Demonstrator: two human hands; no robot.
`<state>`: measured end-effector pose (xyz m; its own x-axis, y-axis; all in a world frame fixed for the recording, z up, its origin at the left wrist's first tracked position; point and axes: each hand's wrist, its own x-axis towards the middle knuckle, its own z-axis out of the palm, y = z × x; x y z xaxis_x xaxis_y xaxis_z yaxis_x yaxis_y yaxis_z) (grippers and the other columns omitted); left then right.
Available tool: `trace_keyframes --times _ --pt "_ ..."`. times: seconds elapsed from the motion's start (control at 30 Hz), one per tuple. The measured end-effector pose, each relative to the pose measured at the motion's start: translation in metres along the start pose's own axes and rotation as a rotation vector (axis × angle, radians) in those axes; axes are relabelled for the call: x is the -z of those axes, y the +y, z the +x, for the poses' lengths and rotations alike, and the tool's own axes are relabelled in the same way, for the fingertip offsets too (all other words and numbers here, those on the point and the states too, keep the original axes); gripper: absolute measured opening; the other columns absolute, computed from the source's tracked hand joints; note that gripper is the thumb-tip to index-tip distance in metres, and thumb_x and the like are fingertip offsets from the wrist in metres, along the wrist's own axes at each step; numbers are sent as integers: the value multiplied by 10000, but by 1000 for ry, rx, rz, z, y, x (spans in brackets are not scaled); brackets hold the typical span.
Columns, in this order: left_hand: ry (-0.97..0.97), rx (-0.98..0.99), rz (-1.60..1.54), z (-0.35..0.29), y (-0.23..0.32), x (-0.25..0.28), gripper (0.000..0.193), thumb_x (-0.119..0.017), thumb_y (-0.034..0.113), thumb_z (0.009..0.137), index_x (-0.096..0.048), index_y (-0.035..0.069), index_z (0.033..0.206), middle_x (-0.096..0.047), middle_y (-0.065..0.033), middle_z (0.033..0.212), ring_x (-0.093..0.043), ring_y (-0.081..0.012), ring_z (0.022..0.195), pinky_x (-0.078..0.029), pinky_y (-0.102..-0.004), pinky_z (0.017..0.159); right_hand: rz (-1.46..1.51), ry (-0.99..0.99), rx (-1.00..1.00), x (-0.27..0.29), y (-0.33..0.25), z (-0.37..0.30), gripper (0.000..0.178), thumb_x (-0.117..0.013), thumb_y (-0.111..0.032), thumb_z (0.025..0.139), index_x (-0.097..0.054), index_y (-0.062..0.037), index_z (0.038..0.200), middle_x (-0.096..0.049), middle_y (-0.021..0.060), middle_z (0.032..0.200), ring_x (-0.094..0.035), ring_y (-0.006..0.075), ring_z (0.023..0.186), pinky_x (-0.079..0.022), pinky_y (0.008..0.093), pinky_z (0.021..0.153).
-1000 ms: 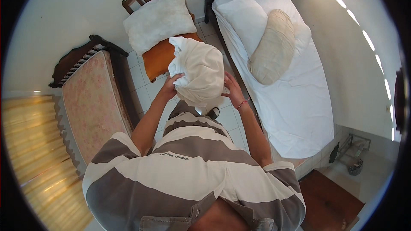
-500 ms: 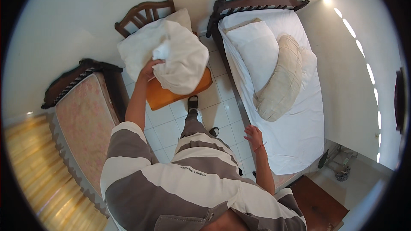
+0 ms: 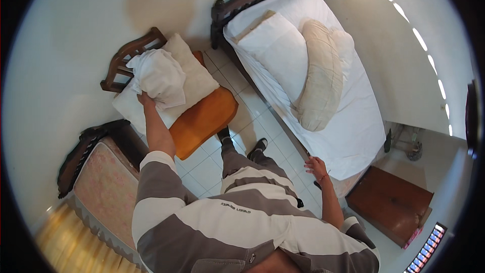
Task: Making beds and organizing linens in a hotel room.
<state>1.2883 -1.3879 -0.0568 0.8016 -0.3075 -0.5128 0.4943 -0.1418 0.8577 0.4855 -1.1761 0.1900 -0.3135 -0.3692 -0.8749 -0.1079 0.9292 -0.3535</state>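
Observation:
My left hand (image 3: 146, 100) reaches to the chair and grips the lower edge of a bunched white cloth (image 3: 160, 76); its fingertips are partly hidden. That bundle rests on cream pillows (image 3: 194, 83) piled on a wooden chair (image 3: 132, 55) with an orange seat (image 3: 204, 121). My right hand (image 3: 317, 167) hangs beside the long side of the bed, fingers apart and holding nothing that I can see. On the bed, a white sheet (image 3: 353, 136) lies beneath a white pillow (image 3: 278, 53), a beige bolster (image 3: 322, 81) and another pale pillow (image 3: 343, 50) partly behind it.
A second bed with a bare pink floral mattress (image 3: 108, 187) stands at the left, above yellow curtains (image 3: 86, 242). A brown wooden cabinet (image 3: 389, 199) is at the lower right, near a small metal stand (image 3: 404, 139). White floor tiles (image 3: 252, 116) run between chair and bed.
My left hand has brought the white cloth bundle from over the chair's seat back toward its backrest, uncovering the pillow beneath. The view has turned, and my feet have shifted.

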Motion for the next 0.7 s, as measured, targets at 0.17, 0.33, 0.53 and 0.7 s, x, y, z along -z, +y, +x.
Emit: trace_keyframes --times 0.17,0.33,0.53,0.7 --pt "121 -89 313 -23 34 -2 740 -797 383 788 -515 37 1378 -619 -195 1264 -619 -332 1118 -541 -461 890 28 -84 85 -10 -15 -6 452 -596 -379 978 -536 -32 1261 -661 141 1126 -671 230 978 -550 363 772" --pt "305 -116 718 -77 74 0 885 -728 531 751 -437 118 1478 -563 -233 1338 -552 -400 1222 -435 -533 1047 78 -138 130 -19 -16 1 484 -585 -378 982 -522 -22 1303 -657 153 1148 -669 244 992 -546 380 803" --pt "307 -793 944 -200 87 -32 791 -577 566 882 -321 171 1518 -238 -241 1555 -248 -399 1429 -216 -671 1017 84 -104 94 -14 6 30 495 -566 -377 991 -510 -15 1324 -650 170 1170 -665 257 1004 -548 392 804" --pt "-174 -1289 975 -300 67 -68 728 -495 533 928 -339 104 1495 -210 -259 1562 -236 -422 1427 -215 -649 1018 93 -85 77 -2 25 49 477 -569 -395 987 -527 -25 1286 -648 154 1169 -660 255 1007 -547 407 813"
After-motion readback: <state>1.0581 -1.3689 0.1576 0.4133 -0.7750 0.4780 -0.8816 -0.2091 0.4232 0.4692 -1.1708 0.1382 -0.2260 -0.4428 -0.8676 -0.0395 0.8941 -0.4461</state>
